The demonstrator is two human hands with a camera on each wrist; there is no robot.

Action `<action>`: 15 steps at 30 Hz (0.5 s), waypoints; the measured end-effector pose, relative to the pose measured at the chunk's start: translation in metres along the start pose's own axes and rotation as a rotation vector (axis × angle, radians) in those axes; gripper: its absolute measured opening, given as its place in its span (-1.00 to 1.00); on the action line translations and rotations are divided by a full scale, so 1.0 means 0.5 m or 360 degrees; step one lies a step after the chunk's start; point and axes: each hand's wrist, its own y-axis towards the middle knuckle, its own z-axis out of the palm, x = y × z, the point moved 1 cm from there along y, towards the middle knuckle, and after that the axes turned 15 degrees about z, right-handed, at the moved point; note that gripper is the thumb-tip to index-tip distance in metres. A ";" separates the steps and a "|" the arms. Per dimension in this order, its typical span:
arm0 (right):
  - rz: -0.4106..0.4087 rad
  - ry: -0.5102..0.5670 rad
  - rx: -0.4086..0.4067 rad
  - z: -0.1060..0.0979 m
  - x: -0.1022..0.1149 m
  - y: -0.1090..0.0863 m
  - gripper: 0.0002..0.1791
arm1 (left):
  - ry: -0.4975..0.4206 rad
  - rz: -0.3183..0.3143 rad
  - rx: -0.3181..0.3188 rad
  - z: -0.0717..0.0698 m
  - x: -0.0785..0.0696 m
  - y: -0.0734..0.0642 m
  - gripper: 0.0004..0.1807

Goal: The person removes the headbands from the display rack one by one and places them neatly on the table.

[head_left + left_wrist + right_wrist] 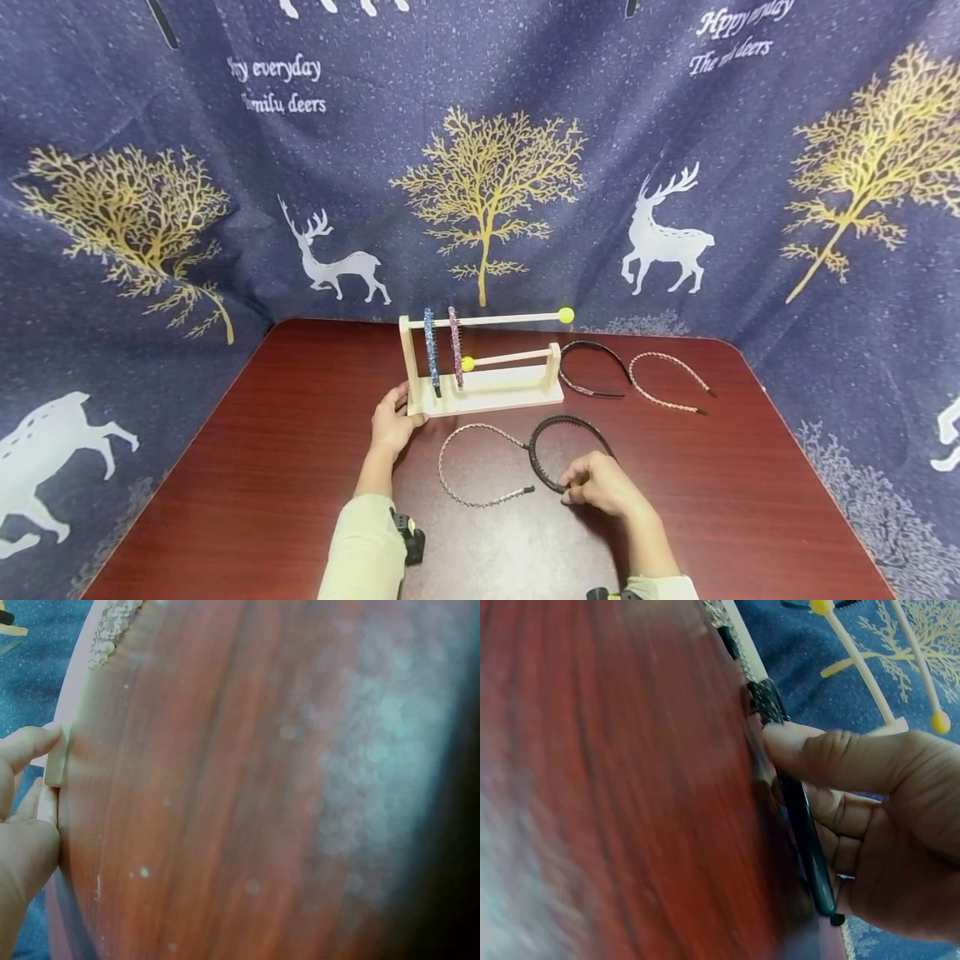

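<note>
A pale wooden headband rack [495, 403] with two yellow-tipped rods stands at the back. On its upper rod hang a blue glittery headband [431, 350] and a pink one [455, 346]. My left hand [393, 423] grips the left end of the rack's base, the thumb in front; the left wrist view shows the base corner [57, 761] between thumb and fingers. With thumb and fingers my right hand [602, 483] pinches a black toothed headband [537, 454] near one end. Left of it lies a beige braided headband [442, 467], whose upper tip meets the black one.
Right of the rack lie a black headband [596, 343] with a pinkish section and another braided headband [667, 357]. The reddish-brown table [262, 467] ends at a dark blue curtain [360, 167] printed with deer and trees.
</note>
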 end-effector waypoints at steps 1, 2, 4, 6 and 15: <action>0.0000 0.0033 0.0019 -0.002 0.001 -0.001 -0.86 | 0.0004 0.0006 0.0003 -0.001 -0.002 -0.001 -0.24; -0.0001 0.0056 0.0026 -0.004 0.001 -0.002 -0.85 | 0.0009 0.0004 0.0001 -0.001 -0.004 -0.001 -0.24; -0.0003 0.0093 0.0030 -0.011 0.012 -0.009 -0.84 | 0.0013 0.0011 0.0005 -0.002 -0.006 -0.003 -0.24; -0.0023 0.0118 0.0009 -0.017 0.016 -0.010 -0.80 | 0.0015 0.0020 0.0003 -0.002 -0.006 -0.003 -0.24; -0.0099 0.0391 -0.0086 -0.025 0.052 0.000 -0.65 | 0.0015 0.0024 -0.0006 0.000 -0.006 -0.002 -0.24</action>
